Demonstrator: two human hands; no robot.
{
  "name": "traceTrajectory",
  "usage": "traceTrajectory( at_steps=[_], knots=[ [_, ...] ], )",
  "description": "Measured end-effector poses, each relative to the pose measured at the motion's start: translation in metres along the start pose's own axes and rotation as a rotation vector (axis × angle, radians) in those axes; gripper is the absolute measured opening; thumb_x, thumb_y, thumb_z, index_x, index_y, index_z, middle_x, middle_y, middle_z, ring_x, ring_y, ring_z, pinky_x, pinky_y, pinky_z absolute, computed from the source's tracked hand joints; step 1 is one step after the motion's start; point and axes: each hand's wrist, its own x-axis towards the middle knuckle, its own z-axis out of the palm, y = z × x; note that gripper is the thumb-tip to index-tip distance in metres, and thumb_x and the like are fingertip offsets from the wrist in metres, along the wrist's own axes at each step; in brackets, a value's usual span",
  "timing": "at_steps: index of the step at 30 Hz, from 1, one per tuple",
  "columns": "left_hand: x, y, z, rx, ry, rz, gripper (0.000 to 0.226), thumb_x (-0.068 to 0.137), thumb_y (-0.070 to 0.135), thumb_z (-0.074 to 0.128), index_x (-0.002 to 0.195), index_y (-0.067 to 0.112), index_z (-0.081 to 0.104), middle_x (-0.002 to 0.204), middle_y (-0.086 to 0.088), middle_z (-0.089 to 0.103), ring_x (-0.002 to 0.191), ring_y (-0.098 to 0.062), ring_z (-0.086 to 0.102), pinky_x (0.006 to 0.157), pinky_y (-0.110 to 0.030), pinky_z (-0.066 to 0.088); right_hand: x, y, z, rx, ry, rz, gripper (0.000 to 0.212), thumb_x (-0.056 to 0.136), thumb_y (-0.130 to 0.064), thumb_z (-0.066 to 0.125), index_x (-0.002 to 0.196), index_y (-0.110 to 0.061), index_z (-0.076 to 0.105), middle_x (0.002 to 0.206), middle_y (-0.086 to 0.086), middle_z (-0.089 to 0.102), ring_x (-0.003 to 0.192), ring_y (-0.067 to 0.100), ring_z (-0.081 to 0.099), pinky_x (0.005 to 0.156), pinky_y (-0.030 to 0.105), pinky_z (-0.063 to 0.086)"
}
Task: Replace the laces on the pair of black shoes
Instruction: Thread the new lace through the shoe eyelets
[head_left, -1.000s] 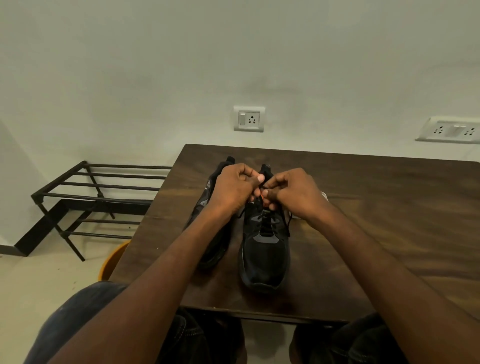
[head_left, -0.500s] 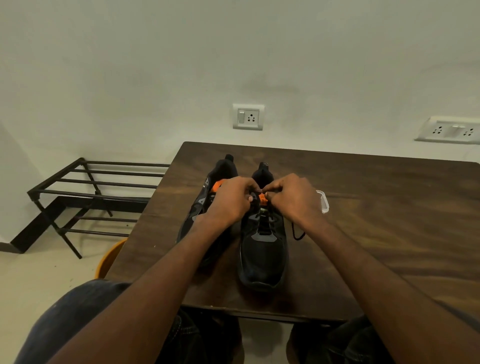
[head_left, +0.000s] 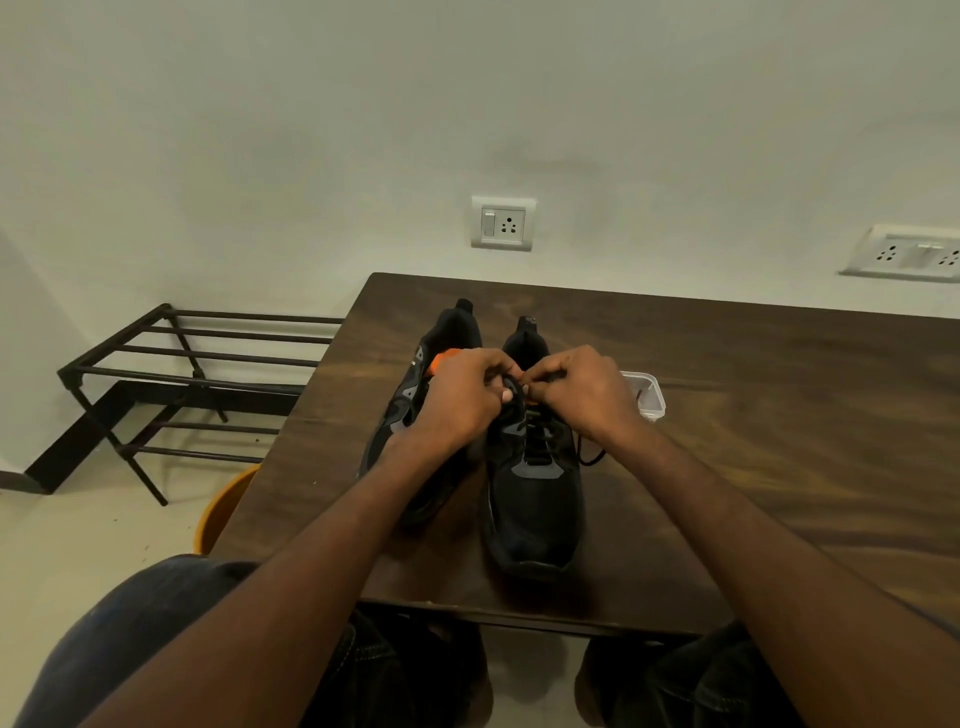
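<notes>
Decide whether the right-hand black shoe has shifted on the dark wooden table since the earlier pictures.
No. The right-hand black shoe keeps its place on the dark wooden table, toe near the front edge.

Both forearms reach forward from the bottom of the view and converge over the right-hand shoe (head_left: 530, 483), the landmark here. The left hand (head_left: 462, 397) sits above that shoe's left edge near the tongue, knuckles up, fingers curled inward, thumb tip showing at its right side. The right hand (head_left: 582, 392) sits above the shoe's right edge at the same height, back of the hand up, fingers bent down and inward. The fingertips of the two hands nearly meet over the top of the shoe's lacing, each grip pinching dark lace (head_left: 511, 387) there. Both wrists are fairly straight, in line with the forearms.
</notes>
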Motion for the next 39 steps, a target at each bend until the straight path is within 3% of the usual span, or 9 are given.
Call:
traceTrajectory(
  at_steps=[11,16,19,22,25,30,33,37,39],
  knots=[
    [-0.010,-0.002,0.012,-0.015,0.157,-0.037,0.023,0.094,0.007,0.070,0.084,0.026,0.060,0.084,0.009,0.063,0.081,0.018,0.056,0.070,0.001,0.042,0.001,0.001,0.006,0.133,-0.111,0.057,0.022,0.096,-0.022,0.069,0.112,-0.033,0.080,0.107,-0.008,0.078,0.095,0.011,0.072,0.090,0.043,0.062],
    [0.001,0.012,-0.001,-0.240,0.273,-0.075,0.018,0.101,0.001,0.051,0.097,0.018,0.058,0.091,-0.003,0.068,0.077,-0.008,0.069,0.057,-0.019,0.054,-0.006,-0.006,-0.016,0.051,-0.226,0.047,0.032,0.098,-0.022,0.069,0.130,-0.024,0.068,0.113,0.001,0.070,0.088,0.015,0.070,0.061,0.022,0.054],
    [0.011,0.029,-0.025,-0.696,0.365,-0.159,0.011,0.108,0.008,0.042,0.105,0.011,0.052,0.085,-0.011,0.068,0.070,-0.024,0.071,0.054,-0.028,0.054,-0.012,-0.006,-0.024,0.098,-0.267,0.089,0.041,0.093,-0.014,0.075,0.132,-0.021,0.064,0.106,0.005,0.070,0.089,0.024,0.074,0.069,0.036,0.062],
    [0.015,0.024,-0.037,-0.402,0.386,-0.131,0.006,0.106,0.016,0.053,0.103,0.019,0.058,0.084,-0.002,0.067,0.067,-0.017,0.067,0.062,-0.032,0.057,-0.013,-0.005,-0.029,0.036,-0.273,0.056,0.054,0.088,-0.007,0.079,0.137,-0.021,0.061,0.094,-0.003,0.065,0.079,0.014,0.066,0.062,0.030,0.057],
    [0.007,0.010,-0.020,0.075,0.085,-0.094,0.005,0.101,0.023,0.063,0.102,0.021,0.068,0.095,0.004,0.069,0.084,-0.006,0.066,0.078,-0.025,0.056,-0.014,-0.006,-0.032,-0.058,-0.221,-0.002,0.056,0.087,-0.002,0.078,0.138,-0.020,0.062,0.095,-0.009,0.059,0.079,0.005,0.057,0.058,0.014,0.041],
    [0.001,0.004,-0.001,0.175,-0.007,-0.063,0.011,0.096,0.019,0.070,0.085,0.020,0.067,0.086,0.005,0.068,0.082,-0.005,0.063,0.082,-0.024,0.052,-0.015,-0.011,-0.030,-0.110,-0.166,-0.080,0.049,0.089,0.000,0.072,0.133,-0.019,0.067,0.097,-0.012,0.059,0.075,0.004,0.056,0.055,0.010,0.038],
    [0.003,0.006,-0.006,0.031,0.089,-0.083,0.012,0.099,0.014,0.064,0.089,0.020,0.066,0.088,0.004,0.069,0.081,-0.005,0.064,0.073,-0.019,0.051,-0.017,-0.012,-0.030,-0.169,-0.152,-0.114,0.045,0.090,0.000,0.069,0.132,-0.019,0.068,0.102,-0.007,0.062,0.084,0.008,0.058,0.063,0.015,0.042],
    [0.008,0.025,-0.023,-0.684,0.256,-0.191,0.012,0.109,0.016,0.048,0.102,0.012,0.057,0.087,-0.008,0.073,0.075,-0.020,0.073,0.061,-0.027,0.055,-0.018,-0.007,-0.025,-0.265,-0.111,-0.146,0.046,0.091,-0.002,0.065,0.132,-0.023,0.068,0.120,0.003,0.071,0.093,0.015,0.063,0.076,0.025,0.048],
    [0.011,0.027,-0.030,-0.647,0.280,-0.193,0.011,0.108,0.021,0.051,0.105,0.012,0.057,0.081,-0.005,0.069,0.068,-0.015,0.068,0.054,-0.023,0.051,-0.017,-0.007,-0.023,-0.262,-0.111,-0.146,0.049,0.090,-0.002,0.067,0.134,-0.023,0.066,0.120,0.004,0.071,0.101,0.019,0.068,0.082,0.029,0.055]
  ],
)
